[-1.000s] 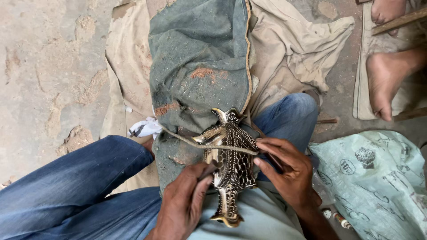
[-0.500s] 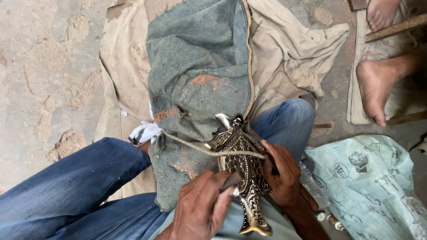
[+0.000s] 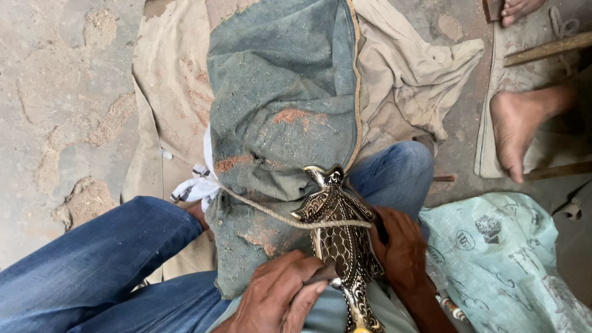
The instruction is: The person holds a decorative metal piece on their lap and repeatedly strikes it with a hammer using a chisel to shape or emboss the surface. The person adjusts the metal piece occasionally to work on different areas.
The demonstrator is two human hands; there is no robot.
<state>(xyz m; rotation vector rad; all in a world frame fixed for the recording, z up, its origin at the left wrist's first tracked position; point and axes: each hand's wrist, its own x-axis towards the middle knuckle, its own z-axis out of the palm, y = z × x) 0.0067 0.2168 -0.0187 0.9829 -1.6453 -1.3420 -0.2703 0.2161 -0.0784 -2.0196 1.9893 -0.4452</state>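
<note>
A brass bird figurine [image 3: 343, 239] with dark engraved scale pattern lies on a dusty green cloth [image 3: 283, 123] across my lap, head pointing away from me. A rope [image 3: 271, 214] runs over its neck and holds it down. My right hand [image 3: 402, 253] grips the figurine's right side. My left hand [image 3: 280, 299] is closed around a small metal tool whose tip rests against the figurine's body. My legs in blue jeans [image 3: 98, 265] lie either side of the cloth.
A beige cloth [image 3: 407, 80] covers the rough concrete floor [image 3: 55, 92]. Another person's bare foot [image 3: 521, 126] rests at the right beside wooden sticks [image 3: 549, 48]. A printed pale-green sack [image 3: 512, 259] lies at my right. White fabric [image 3: 194, 185] is knotted on the rope.
The figurine has shifted slightly under the rope and my left hand has moved lower with the tool against its body. The view has drifted a little.
</note>
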